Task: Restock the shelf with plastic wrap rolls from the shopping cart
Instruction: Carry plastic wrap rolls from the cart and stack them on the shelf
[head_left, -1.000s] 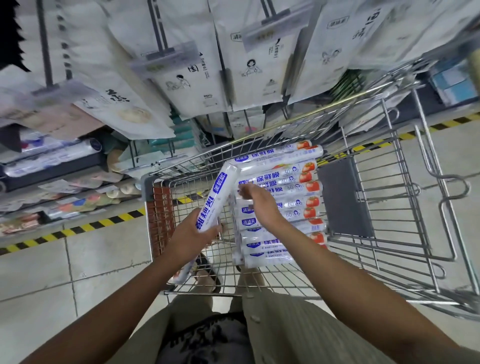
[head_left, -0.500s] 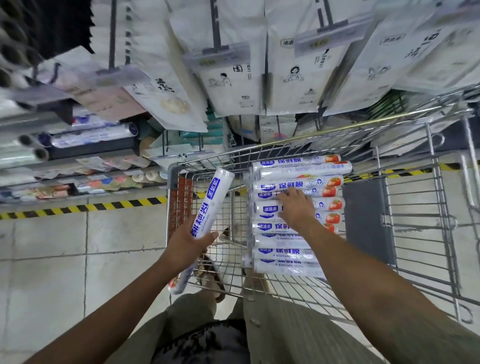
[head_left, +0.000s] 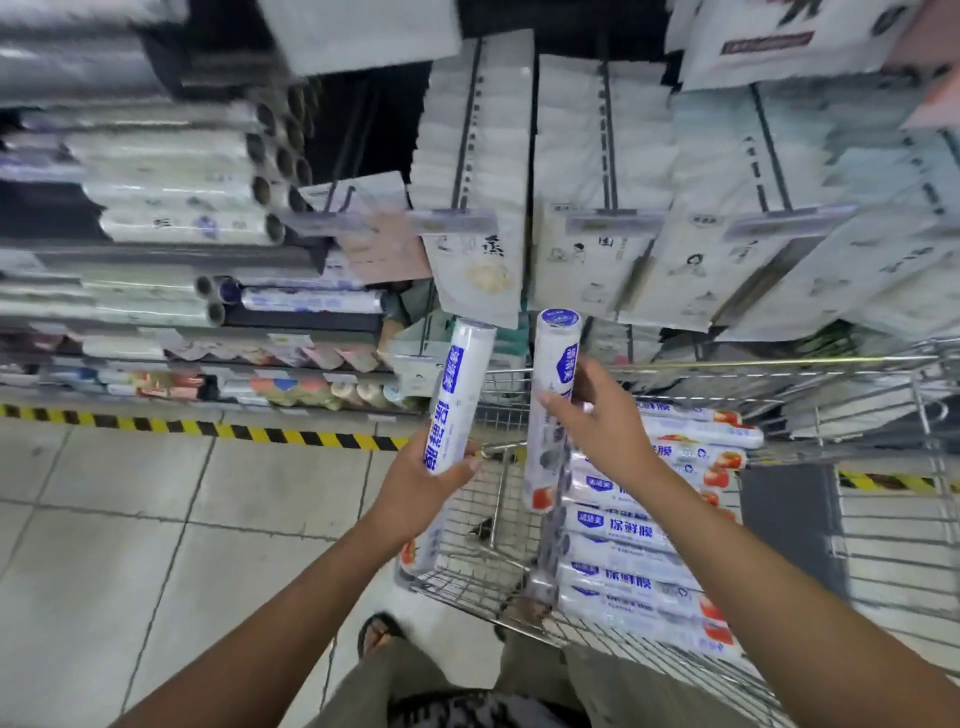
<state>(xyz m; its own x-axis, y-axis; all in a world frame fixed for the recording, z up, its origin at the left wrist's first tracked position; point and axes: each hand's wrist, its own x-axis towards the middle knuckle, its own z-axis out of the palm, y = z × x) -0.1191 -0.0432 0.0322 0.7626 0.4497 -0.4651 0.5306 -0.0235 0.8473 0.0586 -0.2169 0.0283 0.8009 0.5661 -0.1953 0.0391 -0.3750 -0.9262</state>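
My left hand (head_left: 415, 483) grips a white plastic wrap roll (head_left: 457, 395) with blue lettering, held nearly upright above the cart's left edge. A second roll (head_left: 551, 395) stands upright in my right hand (head_left: 597, 421), lifted clear of the stack. Several more rolls (head_left: 639, 540) lie stacked crosswise in the wire shopping cart (head_left: 483, 525) below my right arm. The shelf (head_left: 218, 254) at the left holds rows of similar rolls lying with their ends facing right.
White packets (head_left: 587, 171) hang on pegs above the cart, close over the raised rolls. A yellow and black floor stripe (head_left: 208, 428) runs along the shelf base. Grey floor tiles (head_left: 130, 545) lie to the left. My sandalled foot (head_left: 376, 631) stands beside the cart.
My right hand has taken a roll from the stack and raised it upright. My left hand lifted its roll higher. The view has swung up and left toward the shelf.
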